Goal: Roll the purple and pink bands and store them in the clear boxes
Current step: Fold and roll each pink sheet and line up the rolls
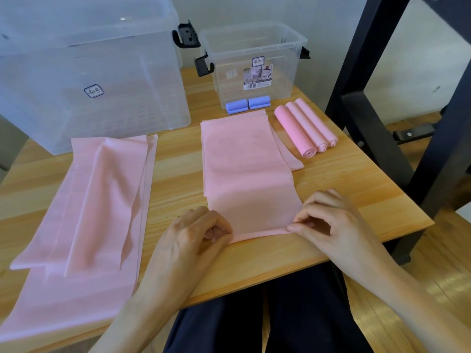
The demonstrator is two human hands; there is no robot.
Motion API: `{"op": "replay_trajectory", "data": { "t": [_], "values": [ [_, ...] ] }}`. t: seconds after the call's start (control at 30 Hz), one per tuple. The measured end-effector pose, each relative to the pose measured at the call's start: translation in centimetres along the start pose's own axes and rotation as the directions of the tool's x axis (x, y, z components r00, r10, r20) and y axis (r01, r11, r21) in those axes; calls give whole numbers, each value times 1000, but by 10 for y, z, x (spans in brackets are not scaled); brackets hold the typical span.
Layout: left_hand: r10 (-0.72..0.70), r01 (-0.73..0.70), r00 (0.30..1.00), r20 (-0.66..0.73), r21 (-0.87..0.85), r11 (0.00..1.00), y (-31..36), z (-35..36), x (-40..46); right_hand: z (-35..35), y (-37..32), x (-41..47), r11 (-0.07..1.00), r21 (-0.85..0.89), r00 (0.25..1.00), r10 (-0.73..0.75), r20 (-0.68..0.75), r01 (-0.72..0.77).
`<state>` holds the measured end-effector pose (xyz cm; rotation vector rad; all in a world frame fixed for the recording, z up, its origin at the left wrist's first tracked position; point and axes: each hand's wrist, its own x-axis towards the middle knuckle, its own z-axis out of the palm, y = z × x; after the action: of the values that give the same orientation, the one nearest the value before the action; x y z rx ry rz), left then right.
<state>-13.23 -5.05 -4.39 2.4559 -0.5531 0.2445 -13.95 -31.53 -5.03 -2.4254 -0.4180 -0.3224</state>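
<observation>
Hands pinching near edge of flat pink band point(244, 169) on counter point(178, 179), left hand point(193, 233) and right hand point(323, 220) gripping opposite corners, fingers curling over fold.

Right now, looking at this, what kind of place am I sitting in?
Probably a home or small workroom set up for sorting, not a gym. You sit at a light wooden table with clear plastic storage boxes, on wood-look flooring, with a black metal frame to the right.

Soft even daylight, faint shadows, wide-angle bending at edges
</observation>
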Motion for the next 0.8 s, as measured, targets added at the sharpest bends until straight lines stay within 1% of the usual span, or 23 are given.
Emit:
{"op": "replay_trajectory", "data": {
  "t": [0.07,0.2,0.3,0.37,0.4,0.5,0.6,0.8],
  "values": [
    [31,-31,999,-5,-1,1000,-2,-1,-2,-2,4,-2,999,44,1000,-1,12,1],
    [16,-15,1000,17,-28,999,-3,-4,-3,-3,7,-1,996,81,998,30,52,-34],
    [-9,12,999,47,-64,998,-3,-6,-2,-8,4,3,997,36,987,62,150,-68],
    [-38,46,996,83,-90,995,-2,-7,-1,-14,-1,5,991,35,968,121,218,-131],
    [-44,52,995,88,-90,995,-1,-7,-1,-15,-4,7,987,36,964,142,225,-154],
    [-25,28,998,52,-59,998,0,-5,1,-9,-7,7,986,27,979,157,133,-162],
    [27,-26,999,39,-29,999,0,-5,1,-3,-3,3,987,66,988,143,50,-146],
    [30,-28,998,54,-46,999,1,-7,-4,-3,0,-2,989,102,994,103,40,-107]
  ]
}}
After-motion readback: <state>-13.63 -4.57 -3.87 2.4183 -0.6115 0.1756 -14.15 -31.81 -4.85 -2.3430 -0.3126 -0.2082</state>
